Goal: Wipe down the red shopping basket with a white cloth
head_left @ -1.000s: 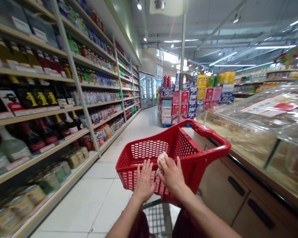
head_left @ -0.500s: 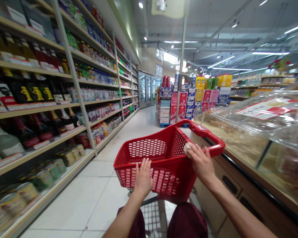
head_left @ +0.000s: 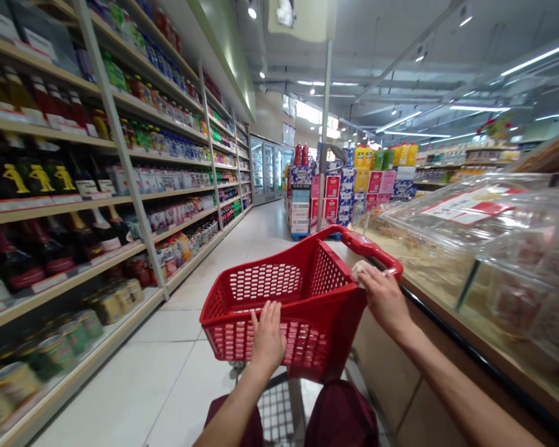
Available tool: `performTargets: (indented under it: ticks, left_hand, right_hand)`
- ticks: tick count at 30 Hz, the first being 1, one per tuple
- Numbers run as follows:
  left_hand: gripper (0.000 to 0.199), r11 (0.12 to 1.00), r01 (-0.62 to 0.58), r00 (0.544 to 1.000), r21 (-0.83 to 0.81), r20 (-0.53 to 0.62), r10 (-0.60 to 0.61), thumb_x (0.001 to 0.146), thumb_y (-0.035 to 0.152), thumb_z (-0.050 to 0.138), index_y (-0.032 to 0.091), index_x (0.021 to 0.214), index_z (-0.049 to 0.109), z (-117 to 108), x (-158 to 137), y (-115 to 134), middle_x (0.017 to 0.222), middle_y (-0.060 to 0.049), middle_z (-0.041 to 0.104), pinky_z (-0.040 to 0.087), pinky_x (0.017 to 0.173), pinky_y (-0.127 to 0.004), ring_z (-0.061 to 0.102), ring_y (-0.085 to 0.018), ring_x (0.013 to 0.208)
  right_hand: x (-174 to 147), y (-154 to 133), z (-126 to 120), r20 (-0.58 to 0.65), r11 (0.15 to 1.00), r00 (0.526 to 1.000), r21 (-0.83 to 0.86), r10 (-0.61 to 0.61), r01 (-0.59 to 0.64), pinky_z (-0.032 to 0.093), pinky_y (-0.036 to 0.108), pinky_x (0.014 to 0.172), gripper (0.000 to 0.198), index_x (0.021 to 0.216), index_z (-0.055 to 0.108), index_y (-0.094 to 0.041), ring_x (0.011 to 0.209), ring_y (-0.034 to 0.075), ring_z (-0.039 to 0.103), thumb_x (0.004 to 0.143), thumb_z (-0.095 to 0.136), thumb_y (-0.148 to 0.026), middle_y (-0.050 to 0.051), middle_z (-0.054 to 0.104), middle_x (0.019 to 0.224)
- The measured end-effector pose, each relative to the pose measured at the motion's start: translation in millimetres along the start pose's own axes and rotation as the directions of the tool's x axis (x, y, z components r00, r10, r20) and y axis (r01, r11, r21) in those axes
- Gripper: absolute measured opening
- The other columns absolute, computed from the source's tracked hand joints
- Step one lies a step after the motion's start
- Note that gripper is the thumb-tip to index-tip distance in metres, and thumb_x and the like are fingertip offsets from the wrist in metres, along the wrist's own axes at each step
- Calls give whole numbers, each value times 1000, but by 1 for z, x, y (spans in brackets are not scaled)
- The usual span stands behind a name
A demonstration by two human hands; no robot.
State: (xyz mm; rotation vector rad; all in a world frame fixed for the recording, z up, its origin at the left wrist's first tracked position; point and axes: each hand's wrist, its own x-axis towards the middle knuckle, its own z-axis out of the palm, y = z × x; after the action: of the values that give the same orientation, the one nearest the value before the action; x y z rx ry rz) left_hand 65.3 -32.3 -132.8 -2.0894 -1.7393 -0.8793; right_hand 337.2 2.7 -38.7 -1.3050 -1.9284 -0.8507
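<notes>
A red plastic shopping cart (head_left: 284, 282) stands side-on in front of me, its handle (head_left: 375, 251) to the right. My left hand (head_left: 269, 337) lies with fingers stretched out against the cart's near side wall, holding nothing. In my right hand (head_left: 386, 298) is a crumpled whitish cloth (head_left: 362, 272), pressed to the cart's rim close to the handle. Part of the cloth is hidden under the fingers. The part of the cart's basket floor behind the near wall is hidden.
Shelves of bottles and cans (head_left: 168, 161) run along the left. A counter with clear plastic lids (head_left: 470, 217) borders the right side. Farther ahead, stacked drink boxes (head_left: 330, 192) stand by a pole (head_left: 325, 124). White floor tiles (head_left: 168, 366) lie between the shelves and the cart.
My right hand has moved slightly along the rim toward the handle with the cloth. My left hand stays on the cart's side. The whole view has shifted a little.
</notes>
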Motion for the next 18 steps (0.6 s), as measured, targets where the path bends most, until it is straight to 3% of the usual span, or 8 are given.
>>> performTargets:
  ticks: [5, 8, 13, 18]
  left_hand:
    - [66, 1000, -24, 999, -6, -32, 24, 61, 2, 38, 13, 126, 35, 6, -1, -3, 127, -13, 46, 21, 101, -54, 34, -25, 122]
    - [66, 1000, -8, 1000, 13, 7, 8, 61, 1, 37, 12, 125, 36, 4, -1, -7, 128, -13, 46, 20, 102, -53, 33, -24, 123]
    - [62, 1000, 23, 998, 22, 64, -24, 63, 0, 35, 10, 124, 39, 0, 2, -4, 128, -12, 45, 19, 103, -51, 32, -23, 124]
    - [60, 997, 77, 992, 11, 99, -78, 63, 3, 37, 9, 123, 40, -2, 7, 1, 128, -14, 45, 17, 103, -52, 33, -24, 123]
  right_hand:
    - [-6, -57, 16, 79, 980, 981, 110, -176, 167, 28, 38, 96, 34, 106, 58, -22, 111, 19, 48, 78, 43, -11, 5, 52, 122]
    - [-5, -64, 23, 71, 976, 975, 84, -209, 203, 22, 44, 99, 33, 108, 56, -23, 113, 22, 45, 77, 48, -15, 5, 52, 123]
    - [0, -3, 4, 74, 962, 960, 74, -269, 264, 29, 36, 97, 35, 101, 60, -20, 112, 19, 46, 76, 41, -6, 5, 56, 118]
    - [37, 71, -18, 127, 997, 991, 77, -38, 28, 39, 36, 86, 32, 89, 65, -17, 100, 22, 54, 71, 40, -8, 8, 63, 104]
